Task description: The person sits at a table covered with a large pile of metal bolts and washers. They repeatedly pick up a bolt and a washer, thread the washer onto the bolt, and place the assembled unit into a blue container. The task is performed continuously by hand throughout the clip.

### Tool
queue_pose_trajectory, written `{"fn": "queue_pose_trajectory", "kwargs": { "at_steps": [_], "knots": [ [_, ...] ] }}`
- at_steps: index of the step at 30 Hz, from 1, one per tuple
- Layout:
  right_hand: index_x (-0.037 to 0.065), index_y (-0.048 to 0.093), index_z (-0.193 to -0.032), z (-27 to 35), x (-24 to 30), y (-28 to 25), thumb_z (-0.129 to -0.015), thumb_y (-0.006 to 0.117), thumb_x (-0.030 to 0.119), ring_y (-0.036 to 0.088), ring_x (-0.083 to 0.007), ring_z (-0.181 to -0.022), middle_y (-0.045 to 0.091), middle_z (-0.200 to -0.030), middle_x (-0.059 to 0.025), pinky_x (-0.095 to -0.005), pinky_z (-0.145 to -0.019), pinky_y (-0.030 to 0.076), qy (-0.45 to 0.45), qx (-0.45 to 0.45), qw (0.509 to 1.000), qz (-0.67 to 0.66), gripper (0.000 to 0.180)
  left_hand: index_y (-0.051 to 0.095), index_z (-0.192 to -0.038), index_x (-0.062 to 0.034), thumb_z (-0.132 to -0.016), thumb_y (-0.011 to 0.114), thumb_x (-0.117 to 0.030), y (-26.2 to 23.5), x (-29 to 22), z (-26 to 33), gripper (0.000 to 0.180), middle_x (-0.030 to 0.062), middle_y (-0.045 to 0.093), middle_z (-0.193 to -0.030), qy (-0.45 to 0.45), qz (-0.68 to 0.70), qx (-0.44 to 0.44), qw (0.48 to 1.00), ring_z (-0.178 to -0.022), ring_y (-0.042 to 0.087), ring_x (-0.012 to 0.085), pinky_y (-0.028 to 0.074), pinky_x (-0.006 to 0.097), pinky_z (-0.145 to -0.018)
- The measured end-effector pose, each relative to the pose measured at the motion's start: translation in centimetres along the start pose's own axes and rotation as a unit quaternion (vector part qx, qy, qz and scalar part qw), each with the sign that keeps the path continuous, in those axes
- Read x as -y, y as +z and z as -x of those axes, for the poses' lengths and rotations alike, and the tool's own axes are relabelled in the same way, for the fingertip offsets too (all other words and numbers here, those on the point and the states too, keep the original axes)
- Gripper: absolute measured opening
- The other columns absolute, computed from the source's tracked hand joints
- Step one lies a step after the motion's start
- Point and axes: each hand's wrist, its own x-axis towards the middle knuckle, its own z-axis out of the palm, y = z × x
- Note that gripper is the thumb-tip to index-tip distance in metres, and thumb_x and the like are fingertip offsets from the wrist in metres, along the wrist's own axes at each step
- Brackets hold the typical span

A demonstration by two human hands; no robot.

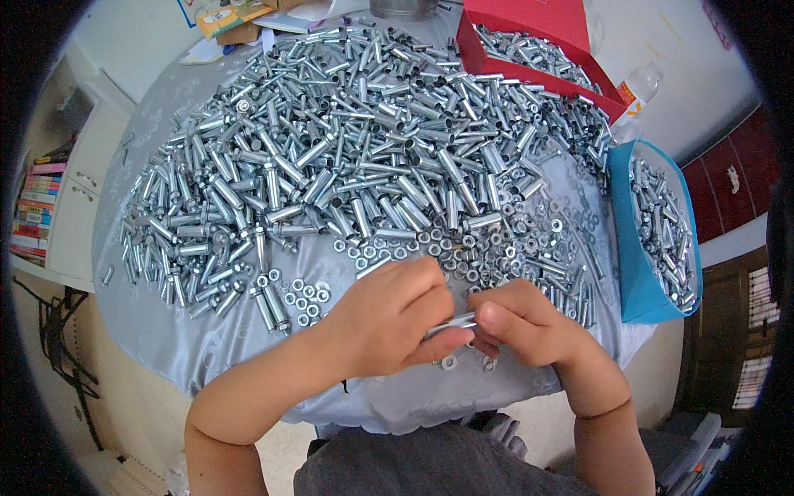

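Over the near part of the cloth, my left hand (401,318) is closed around a slim silver bolt (453,323), which lies between its thumb and curled fingers. My right hand (523,324) pinches the bolt's other end with thumb and forefinger, so the two hands meet on it. My fingers hide both bolt ends, and whether a nut or washer is on it cannot be seen. Just beyond my hands are loose nuts and washers (488,252). A few washers (449,362) lie beneath my hands.
A large heap of metal sleeves and bolts (356,140) covers much of the table with its silvery cloth (182,347). At the back right stands a red box (546,78) of bolts; a blue bin (637,281) of similar parts is at the right. A plastic bottle (641,87) stands behind.
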Motion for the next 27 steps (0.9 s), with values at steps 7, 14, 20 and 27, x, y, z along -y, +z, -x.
{"fn": "queue_pose_trajectory", "kwargs": {
  "at_steps": [7,14,20,27],
  "knots": [
    [0.001,0.054,-0.082,-0.8,-0.6,0.4,-0.092,0.037,0.036,0.042,-0.0087,-0.05,0.044,-0.055,0.0004,-0.0231,-0.047,0.034,-0.027,-0.105,0.986,-0.123,0.041,0.05,-0.077,-0.0023,-0.087,0.049,-0.031,-0.2,1.3,-0.3,0.03,0.0073,0.044,-0.072,-0.114,0.13,-0.136,0.975,-0.064,0.047,0.021,0.038,0.029,-0.054],
    [0.002,0.056,-0.08,-1.1,-0.2,0.1,-0.089,0.048,0.027,0.043,-0.0055,-0.05,0.047,-0.056,0.0013,-0.0201,-0.047,0.034,0.024,-0.192,0.975,-0.112,0.028,0.047,-0.103,-0.0001,-0.073,0.024,-0.077,-4.9,1.6,-1.3,0.086,0.0091,0.052,-0.088,-0.195,0.632,-0.373,0.651,-0.069,0.047,0.0182,0.038,0.033,-0.069],
    [0.002,0.056,-0.077,-1.1,-0.1,0.0,-0.088,0.051,0.023,0.044,-0.0057,-0.05,0.049,-0.057,0.0009,-0.0199,-0.048,0.035,0.022,-0.225,0.968,-0.111,0.024,0.048,-0.105,0.0029,-0.077,0.017,-0.074,-2.8,1.4,-1.1,0.088,0.0104,0.053,-0.088,-0.224,0.57,-0.298,0.732,-0.067,0.046,0.0188,0.038,0.032,-0.066],
    [0.001,0.054,-0.076,-1.1,-0.5,-0.8,-0.088,0.05,0.018,0.045,-0.0075,-0.049,0.049,-0.058,-0.0005,-0.0212,-0.046,0.036,-0.039,-0.309,0.938,-0.154,0.021,0.049,-0.098,-0.003,-0.089,0.038,-0.041,-0.9,1.3,-0.7,0.041,0.0013,0.049,-0.079,-0.254,0.356,-0.188,0.879,-0.068,0.043,0.0081,0.036,0.021,-0.064]
  ]
}}
